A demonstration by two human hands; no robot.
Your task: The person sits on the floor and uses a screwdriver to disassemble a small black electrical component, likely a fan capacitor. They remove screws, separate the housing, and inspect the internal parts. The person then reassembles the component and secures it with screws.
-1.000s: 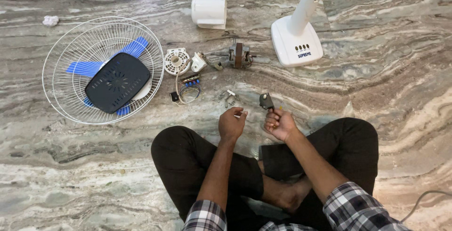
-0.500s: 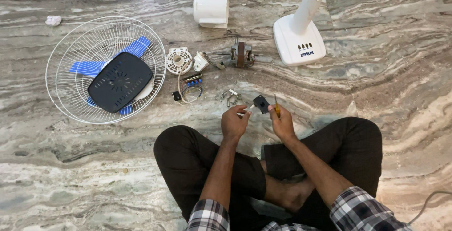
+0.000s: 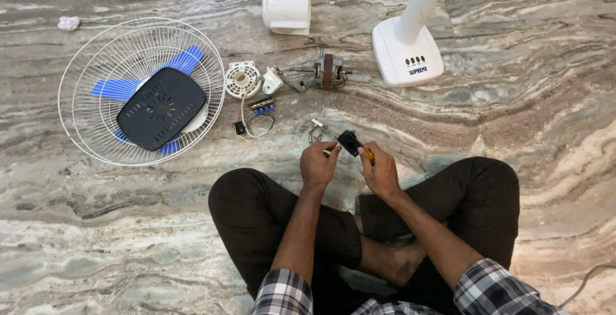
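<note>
I sit cross-legged on a marble floor with both hands raised in front of my knees. My left hand (image 3: 319,163) pinches a small black part (image 3: 348,142) from the left. My right hand (image 3: 380,170) grips an orange-handled screwdriver (image 3: 368,154) whose tip meets that black part. Several loose screws (image 3: 311,129) lie on the floor just beyond my hands.
A white wire fan guard (image 3: 138,90) with blue blades and a black cover lies at the left. A round white part (image 3: 242,79), wired pieces (image 3: 260,115), a motor (image 3: 327,71), a white housing (image 3: 287,12) and the white fan stand (image 3: 410,39) sit further out.
My hands have drawn together and moved slightly left. The black part went from my right hand's fingertips to between both hands, and the screwdriver now meets it.
</note>
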